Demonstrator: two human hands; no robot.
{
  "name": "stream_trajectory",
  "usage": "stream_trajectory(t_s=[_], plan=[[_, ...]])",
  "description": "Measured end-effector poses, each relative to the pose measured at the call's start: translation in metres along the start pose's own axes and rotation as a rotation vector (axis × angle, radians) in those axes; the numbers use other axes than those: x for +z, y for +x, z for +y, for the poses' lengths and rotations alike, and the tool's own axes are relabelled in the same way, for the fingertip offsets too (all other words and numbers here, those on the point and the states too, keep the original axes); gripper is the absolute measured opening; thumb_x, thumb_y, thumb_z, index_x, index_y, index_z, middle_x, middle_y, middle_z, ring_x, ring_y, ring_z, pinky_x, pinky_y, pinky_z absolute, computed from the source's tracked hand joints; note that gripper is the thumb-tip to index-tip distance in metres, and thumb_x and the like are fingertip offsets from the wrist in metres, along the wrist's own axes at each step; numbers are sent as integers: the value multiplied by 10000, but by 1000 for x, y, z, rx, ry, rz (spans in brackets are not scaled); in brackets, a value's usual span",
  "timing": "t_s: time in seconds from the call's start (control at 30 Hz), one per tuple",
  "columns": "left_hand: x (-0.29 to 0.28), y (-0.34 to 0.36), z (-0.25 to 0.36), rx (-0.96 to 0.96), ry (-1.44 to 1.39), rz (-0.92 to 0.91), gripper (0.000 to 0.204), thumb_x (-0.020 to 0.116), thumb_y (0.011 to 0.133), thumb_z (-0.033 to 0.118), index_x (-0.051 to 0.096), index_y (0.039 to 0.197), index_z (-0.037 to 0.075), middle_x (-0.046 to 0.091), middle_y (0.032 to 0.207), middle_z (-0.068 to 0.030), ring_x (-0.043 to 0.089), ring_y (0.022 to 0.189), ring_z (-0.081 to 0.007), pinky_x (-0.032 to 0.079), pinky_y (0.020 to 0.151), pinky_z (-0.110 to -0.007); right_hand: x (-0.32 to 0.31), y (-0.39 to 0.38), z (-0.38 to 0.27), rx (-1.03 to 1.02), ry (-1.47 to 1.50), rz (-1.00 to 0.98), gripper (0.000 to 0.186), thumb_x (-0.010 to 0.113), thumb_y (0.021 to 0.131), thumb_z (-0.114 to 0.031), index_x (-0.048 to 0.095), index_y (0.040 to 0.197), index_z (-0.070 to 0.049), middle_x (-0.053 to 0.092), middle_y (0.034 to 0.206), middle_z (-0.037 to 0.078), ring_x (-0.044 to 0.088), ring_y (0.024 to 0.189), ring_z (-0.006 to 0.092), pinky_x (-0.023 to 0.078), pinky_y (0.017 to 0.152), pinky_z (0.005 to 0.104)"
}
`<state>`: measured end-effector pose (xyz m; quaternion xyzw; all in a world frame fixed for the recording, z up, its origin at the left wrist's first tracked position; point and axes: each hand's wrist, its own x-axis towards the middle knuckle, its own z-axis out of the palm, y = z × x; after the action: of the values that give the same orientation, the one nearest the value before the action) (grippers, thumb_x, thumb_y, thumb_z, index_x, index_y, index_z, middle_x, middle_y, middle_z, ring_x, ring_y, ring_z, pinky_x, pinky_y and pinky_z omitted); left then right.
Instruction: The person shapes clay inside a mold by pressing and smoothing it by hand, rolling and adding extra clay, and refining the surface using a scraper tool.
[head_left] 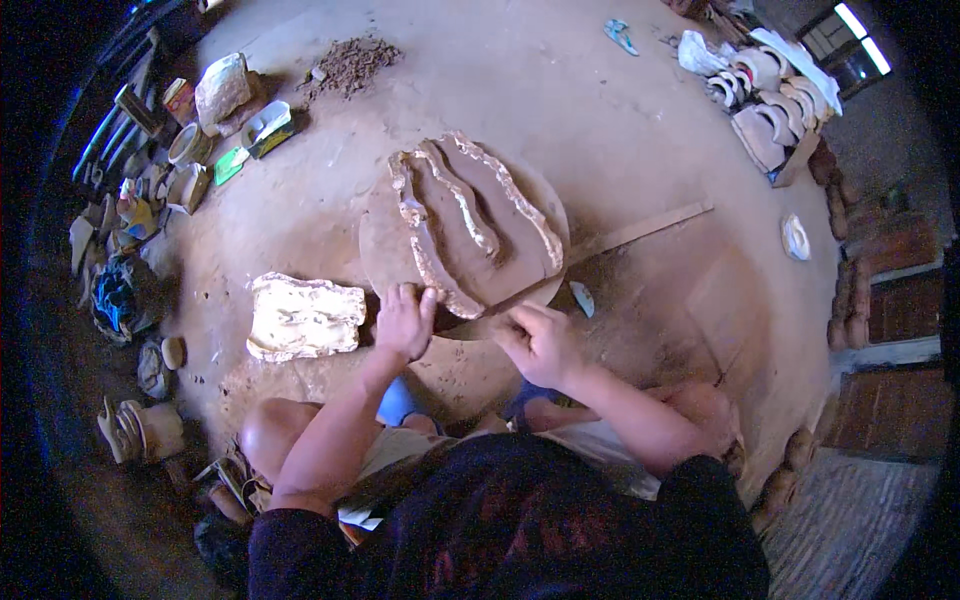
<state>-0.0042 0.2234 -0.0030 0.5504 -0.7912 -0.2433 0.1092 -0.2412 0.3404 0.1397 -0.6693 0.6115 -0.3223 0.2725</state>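
A round board point(379, 235) lies in front of me, bearing a brown clay slab point(447, 238) with several raised, pale, rough-edged ridges running away from me. My left hand point(403, 322) rests at the near left edge of the slab, beside the end of its left ridge; its fingers reach forward and the thumb stands apart. Close to the near right edge of the board, my right hand point(545, 345) is closed with bent fingers; whatever it holds is hidden. A flat wooden strip point(645, 229) sticks out from the board's right side.
Left of the board lies a cream plaster piece point(305, 317). A small pale shard point(582, 298) is on the floor to the right. Pots, a rock point(222, 92) and containers crowd the left side; curved moulds point(765, 125) are piled far right. A crumbled brown heap point(352, 66) lies far ahead.
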Motion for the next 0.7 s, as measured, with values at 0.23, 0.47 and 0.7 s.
stream_trajectory(t_s=[0.23,0.47,0.7], plan=[[-82,-30,70,9,-449,-337,759,321,1092,604,675,1094,-67,675,847,-223,682,910,-366,524,858,-467,43,-5,15,-201,-118,130,199,685,959,-205,646,893,-22,637,850,178,654,781,390,525,675,478],[-81,-31,68,31,-871,-473,411,600,1066,382,668,1194,-2,666,873,-17,567,760,-98,470,676,-271,46,7,-18,-155,71,116,241,739,910,-105,719,1118,16,703,965,162,700,794,287,556,722,370],[-90,-34,68,-24,-948,-554,385,596,1064,410,713,1044,44,672,845,-1,537,730,-74,450,625,-270,32,25,8,-239,-67,-82,267,775,903,-113,743,1141,3,739,952,129,726,818,210,569,734,319]])
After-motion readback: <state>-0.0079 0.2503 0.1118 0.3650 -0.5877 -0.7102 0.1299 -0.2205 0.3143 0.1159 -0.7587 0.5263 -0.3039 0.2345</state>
